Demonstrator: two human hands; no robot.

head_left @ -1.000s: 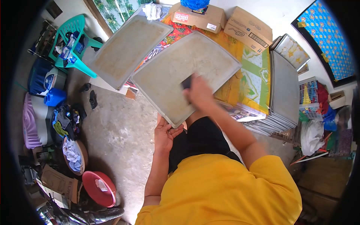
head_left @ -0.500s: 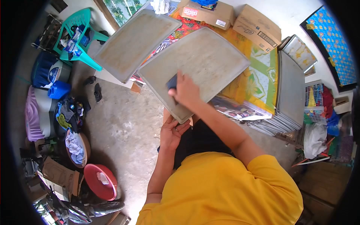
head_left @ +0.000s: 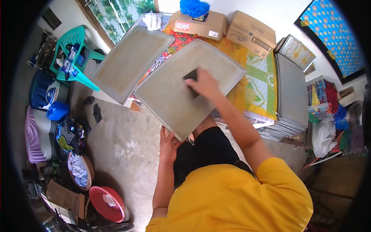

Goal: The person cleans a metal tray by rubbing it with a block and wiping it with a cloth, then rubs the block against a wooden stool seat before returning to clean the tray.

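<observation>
A large grey rectangular tray [head_left: 174, 96] with a pale rim and brownish smudges lies tilted over the table's near edge, its closest corner toward me. My left hand [head_left: 168, 146] grips that corner, its fingers partly hidden at the rim. On the tray's face, my right hand [head_left: 206, 83] presses a dark flat block [head_left: 191, 82], sponge-like but blurred by motion. To the left rests a similar tray [head_left: 133, 62] with brown staining.
Patterned cloths cover the table [head_left: 253, 83]. Cardboard boxes [head_left: 251, 33] stand at the back. A stack of grey trays [head_left: 291, 96] leans at the right. On the left are a green chair [head_left: 73, 50], a laundry basin [head_left: 89, 170] and a red basin [head_left: 100, 207].
My right hand and the dark block have slid up and right across the tray. The view has shifted, and my left hand still holds the near corner.
</observation>
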